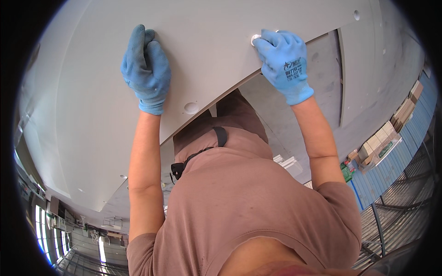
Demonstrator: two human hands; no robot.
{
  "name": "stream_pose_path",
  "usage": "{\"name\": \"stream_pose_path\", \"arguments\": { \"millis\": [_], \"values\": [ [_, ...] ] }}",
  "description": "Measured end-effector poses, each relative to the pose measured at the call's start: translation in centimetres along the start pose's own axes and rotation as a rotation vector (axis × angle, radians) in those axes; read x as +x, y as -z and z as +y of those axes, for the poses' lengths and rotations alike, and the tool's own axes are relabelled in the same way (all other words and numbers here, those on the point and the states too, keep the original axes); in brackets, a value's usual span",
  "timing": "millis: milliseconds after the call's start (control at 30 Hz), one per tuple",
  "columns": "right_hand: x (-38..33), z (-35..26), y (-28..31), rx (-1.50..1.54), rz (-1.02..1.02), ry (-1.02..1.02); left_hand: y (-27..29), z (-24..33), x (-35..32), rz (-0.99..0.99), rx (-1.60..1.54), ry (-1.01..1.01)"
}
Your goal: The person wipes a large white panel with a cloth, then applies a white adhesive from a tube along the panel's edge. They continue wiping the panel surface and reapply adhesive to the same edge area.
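Observation:
A large pale grey panel (212, 37) lies in front of me, with round recesses (191, 108) along its near edge. My left hand (147, 73), in a blue glove, rests on its side on the panel. Its fingers are curled together; whatever they hold, if anything, is hidden. Near the panel's edge, my gloved right hand (282, 55) has its fingers closed and bent down onto the surface. A small round white piece (255, 40) shows at its thumb and fingertips, partly covered by the glove. I cannot tell whether the piece sits in a recess.
Another round recess (357, 15) marks the panel at the far right. Below the near edge shows the grey floor (281, 110). Stacked boards and boxes (380, 142) stand at the right beside blue sheeting (391, 165). A green object (346, 172) lies near my right elbow.

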State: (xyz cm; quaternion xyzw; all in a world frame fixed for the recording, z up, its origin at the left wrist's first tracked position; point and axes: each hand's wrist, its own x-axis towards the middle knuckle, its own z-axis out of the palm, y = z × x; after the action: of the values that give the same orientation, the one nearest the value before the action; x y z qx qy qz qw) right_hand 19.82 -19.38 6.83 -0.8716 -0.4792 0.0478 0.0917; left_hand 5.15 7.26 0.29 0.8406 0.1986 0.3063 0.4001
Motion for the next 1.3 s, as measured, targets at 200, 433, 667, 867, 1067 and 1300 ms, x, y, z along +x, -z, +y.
{"name": "stream_pose_path", "arguments": {
  "millis": [200, 433, 667, 867, 1067, 1300],
  "values": [
    [0.5, -0.5, 0.5, -0.049, -0.013, 0.013, 0.0, 0.2, 0.1, -0.002, 0.011, 0.0],
    [1.1, -1.3, 0.3, -0.209, -0.062, 0.052, 0.0, 0.3, 0.4, -0.003, 0.01, -0.015],
    [1.0, -1.0, 0.8, -0.227, -0.082, -0.002, 0.0, 0.3, 0.1, 0.002, 0.007, -0.009],
    [1.3, -1.5, 0.9, -0.228, -0.145, -0.001, -0.1, 0.1, 0.0, 0.008, 0.015, -0.031],
    [1.6, -1.7, 0.4, -0.237, -0.099, 0.053, 0.0, 0.4, 0.4, 0.003, 0.02, -0.022],
    [1.6, -1.0, 0.7, -0.228, -0.051, 0.019, -0.2, 0.0, 0.1, 0.022, 0.005, -0.022]
  ]
}}
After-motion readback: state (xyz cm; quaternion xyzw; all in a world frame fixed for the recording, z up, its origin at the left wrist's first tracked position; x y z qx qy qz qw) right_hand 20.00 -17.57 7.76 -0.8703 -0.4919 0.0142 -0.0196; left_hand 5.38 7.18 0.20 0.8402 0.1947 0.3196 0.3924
